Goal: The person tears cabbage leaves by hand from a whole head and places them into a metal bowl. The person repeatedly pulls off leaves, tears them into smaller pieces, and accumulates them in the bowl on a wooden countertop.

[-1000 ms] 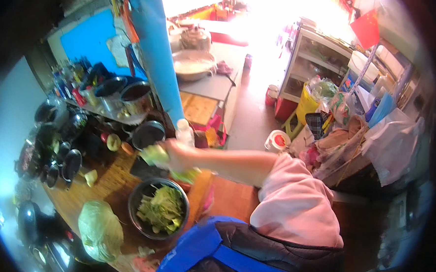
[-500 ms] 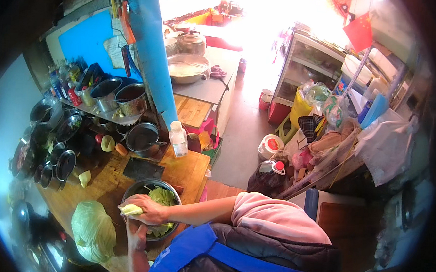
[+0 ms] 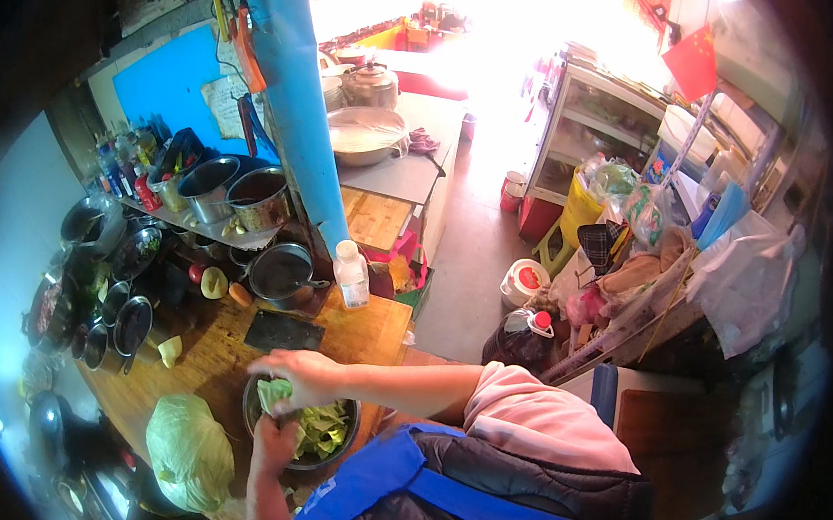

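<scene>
The wooden bench carries the metal bowl, partly filled with leaf pieces; the cabbage sits at the bowl's eight o'clock. My hands have just shifted toward the bowl's eleven: the right hand bends across its top, the left hand closes on a leaf above it. Whether my right grips too, I cannot tell. Green shows where a pale end did, so I seem to be at the leafy part.
</scene>
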Demonstrator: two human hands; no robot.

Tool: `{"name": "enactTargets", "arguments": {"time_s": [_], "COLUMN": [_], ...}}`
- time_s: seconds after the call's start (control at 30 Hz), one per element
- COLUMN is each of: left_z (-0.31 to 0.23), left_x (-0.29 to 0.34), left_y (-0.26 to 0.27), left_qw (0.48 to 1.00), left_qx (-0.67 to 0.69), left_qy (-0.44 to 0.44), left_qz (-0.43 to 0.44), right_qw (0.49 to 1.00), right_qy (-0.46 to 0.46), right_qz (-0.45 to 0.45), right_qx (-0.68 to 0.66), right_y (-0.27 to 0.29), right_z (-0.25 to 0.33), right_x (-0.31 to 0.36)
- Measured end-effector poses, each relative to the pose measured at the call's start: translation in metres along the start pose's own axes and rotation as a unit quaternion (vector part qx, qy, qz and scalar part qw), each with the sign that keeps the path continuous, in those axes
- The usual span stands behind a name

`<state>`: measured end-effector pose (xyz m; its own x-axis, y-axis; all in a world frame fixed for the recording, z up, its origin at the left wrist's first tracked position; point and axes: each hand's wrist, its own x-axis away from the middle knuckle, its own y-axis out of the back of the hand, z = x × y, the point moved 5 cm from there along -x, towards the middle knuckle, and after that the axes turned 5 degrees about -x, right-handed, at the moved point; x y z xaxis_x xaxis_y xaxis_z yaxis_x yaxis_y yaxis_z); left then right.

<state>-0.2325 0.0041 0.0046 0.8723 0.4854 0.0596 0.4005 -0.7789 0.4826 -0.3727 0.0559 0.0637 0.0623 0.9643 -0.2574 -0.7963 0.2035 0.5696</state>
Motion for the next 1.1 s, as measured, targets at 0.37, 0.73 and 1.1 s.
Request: {"name": "enactTargets", "arguments": {"time_s": [0.37,0.73,1.1], "left_z": [-0.025,-0.017,0.011], "left_x": [0.005,0.017,-0.003], "left_y": [0.000,0.006,-0.014], "left_qw": [0.997,0.935,0.966], "left_qx": [-0.044,-0.121,-0.218], "left_qy": [0.014,-0.090,-0.010], "left_qz": [-0.056,-0.322,-0.135], "right_qw": [0.995,0.687,0.933], "right_qy": [-0.058,-0.300,-0.187], "right_qz": [0.077,-0.286,0.089], "right_qx": [0.034,-0.597,-0.294], "right_y": [-0.021,-0.041,-0.058], "right_z": [-0.013,-0.114,-0.066], "right_x": [0.003,0.006,0.016]}}
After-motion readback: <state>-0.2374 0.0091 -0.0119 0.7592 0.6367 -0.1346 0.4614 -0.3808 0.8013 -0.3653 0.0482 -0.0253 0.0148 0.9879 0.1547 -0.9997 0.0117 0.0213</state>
